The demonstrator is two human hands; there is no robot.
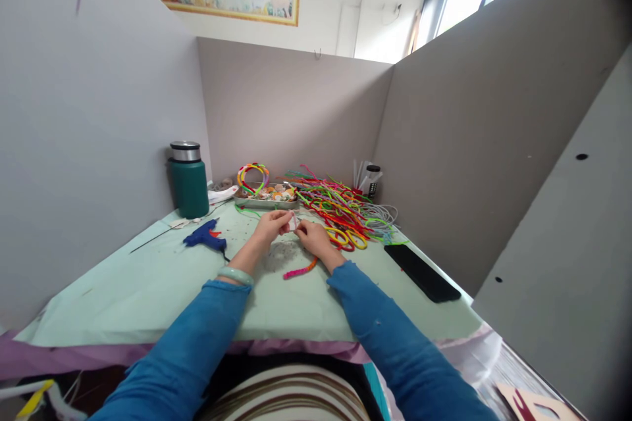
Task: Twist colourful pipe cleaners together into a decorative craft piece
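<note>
Over the middle of the table, my left hand (272, 226) is closed in a pinch on a small pale pink piece (293, 221), too small to name. My right hand (313, 238) meets it from the other side, its fingers pressed together by the lower edge of that piece. Whatever sits in the right fingertips is hidden. A fuzzy pink and orange pipe-cleaner strip (299, 272) lies below, its orange end running under my right hand. Just beyond my right hand are yellow and red pipe-cleaner loops (356, 240).
A blue glue gun (205, 235) lies left of my hands, near a green bottle (189, 181). Behind stand a metal tray (269, 203) of small pieces and a multicoloured ring (239, 177). A pipe-cleaner heap (330, 200) and black phone (422, 273) are rightward. Partitions (296, 105) enclose the table.
</note>
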